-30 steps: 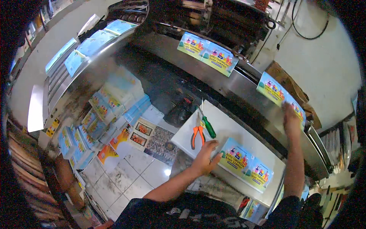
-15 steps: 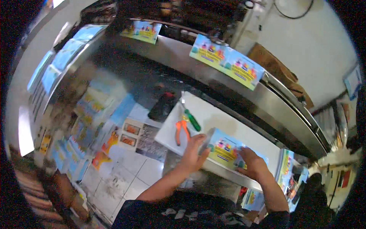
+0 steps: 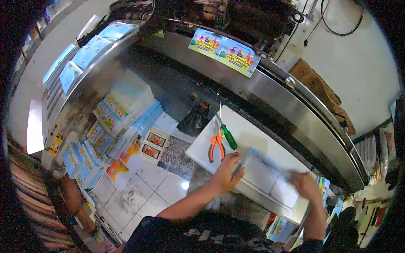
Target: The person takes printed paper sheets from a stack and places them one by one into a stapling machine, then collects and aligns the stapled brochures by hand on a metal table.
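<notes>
A paper sheet or booklet (image 3: 270, 179) lies across the white board (image 3: 202, 145), its pale, lined side facing up and partly blurred. At its left end is my left hand (image 3: 226, 173), thumb and fingers curled around something small and dark that I cannot make out. My right hand (image 3: 306, 186) is over the paper's right end, its fingers smeared by motion. Just beyond my left hand, orange-handled pliers (image 3: 217, 147) and a green-handled screwdriver (image 3: 228, 135) rest on the board.
Beyond the board runs a long metal machine edge (image 3: 287, 99) with a printed blue sheet (image 3: 225, 50) on it. Stacks of booklets (image 3: 86, 160) cover the floor at left. More blue booklets (image 3: 90, 50) sit on a rack at far left. A black bag (image 3: 194, 120) lies beside the board.
The blue printed cover between my hands has given way to a pale, lined side. My right hand has moved toward the paper's right end. The view has shifted.
</notes>
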`<state>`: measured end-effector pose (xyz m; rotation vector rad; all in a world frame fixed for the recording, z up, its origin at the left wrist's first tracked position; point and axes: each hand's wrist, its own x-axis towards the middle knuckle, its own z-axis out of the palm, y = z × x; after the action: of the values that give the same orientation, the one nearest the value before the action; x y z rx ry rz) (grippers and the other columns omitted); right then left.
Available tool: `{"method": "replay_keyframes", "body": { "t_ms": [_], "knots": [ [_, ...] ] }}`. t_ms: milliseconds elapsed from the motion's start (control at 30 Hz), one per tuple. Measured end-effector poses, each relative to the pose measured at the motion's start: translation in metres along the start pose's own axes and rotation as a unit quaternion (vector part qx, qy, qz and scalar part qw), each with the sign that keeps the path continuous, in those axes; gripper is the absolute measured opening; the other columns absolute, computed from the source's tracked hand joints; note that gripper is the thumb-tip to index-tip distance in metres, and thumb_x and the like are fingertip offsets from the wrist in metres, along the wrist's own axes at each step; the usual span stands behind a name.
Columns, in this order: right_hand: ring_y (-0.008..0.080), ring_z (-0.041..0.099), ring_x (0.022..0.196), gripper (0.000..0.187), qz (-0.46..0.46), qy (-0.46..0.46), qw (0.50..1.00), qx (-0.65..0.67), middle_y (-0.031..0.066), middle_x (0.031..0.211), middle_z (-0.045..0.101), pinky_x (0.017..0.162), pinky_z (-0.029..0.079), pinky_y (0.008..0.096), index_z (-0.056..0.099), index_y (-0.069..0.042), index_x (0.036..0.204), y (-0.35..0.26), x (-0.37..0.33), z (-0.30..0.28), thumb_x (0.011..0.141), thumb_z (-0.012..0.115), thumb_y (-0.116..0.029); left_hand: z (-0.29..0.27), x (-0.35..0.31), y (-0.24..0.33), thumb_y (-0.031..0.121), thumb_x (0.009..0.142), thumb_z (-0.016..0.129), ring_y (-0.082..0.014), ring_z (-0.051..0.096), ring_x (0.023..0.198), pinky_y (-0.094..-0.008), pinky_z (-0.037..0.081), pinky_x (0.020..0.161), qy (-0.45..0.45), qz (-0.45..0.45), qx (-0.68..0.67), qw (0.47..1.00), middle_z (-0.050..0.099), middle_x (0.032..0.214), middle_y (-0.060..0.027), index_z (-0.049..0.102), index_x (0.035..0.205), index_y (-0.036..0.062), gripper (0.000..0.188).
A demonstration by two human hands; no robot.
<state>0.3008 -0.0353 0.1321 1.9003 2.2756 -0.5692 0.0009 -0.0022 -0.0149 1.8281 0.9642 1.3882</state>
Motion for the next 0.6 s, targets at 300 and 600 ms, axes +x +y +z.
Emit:
{"method": "replay_keyframes", "body": {
  "t_ms": [300,600],
  "knots": [
    [0.031,0.044,0.128,0.054,-0.029,0.566,0.792,-0.227,0.0154,0.141,0.044,0.106,0.035,0.0399,0.049,-0.014,0.135,0.062,0.099,-0.158,0.083,0.048,0.003,-0.003,0.002,0.007,0.017,0.087,0.062,-0.0352,0.05,0.114,-0.0396,0.048,0.093,0.003,-0.03,-0.003,1.0,0.046,0.124,-0.023,0.043,0.126,-0.0025,0.047],
    [0.0376,0.055,0.111,0.043,0.043,0.167,0.984,-0.047,0.0182,0.121,0.058,0.093,0.046,0.0437,0.058,-0.007,0.121,0.032,0.093,-0.015,0.08,0.065,-0.018,-0.002,0.0,0.008,0.021,0.089,0.061,-0.0372,0.047,0.117,-0.0409,0.045,0.096,0.014,-0.068,-0.04,0.997,0.045,0.124,-0.0253,0.045,0.123,-0.0065,0.047]
  ]
}}
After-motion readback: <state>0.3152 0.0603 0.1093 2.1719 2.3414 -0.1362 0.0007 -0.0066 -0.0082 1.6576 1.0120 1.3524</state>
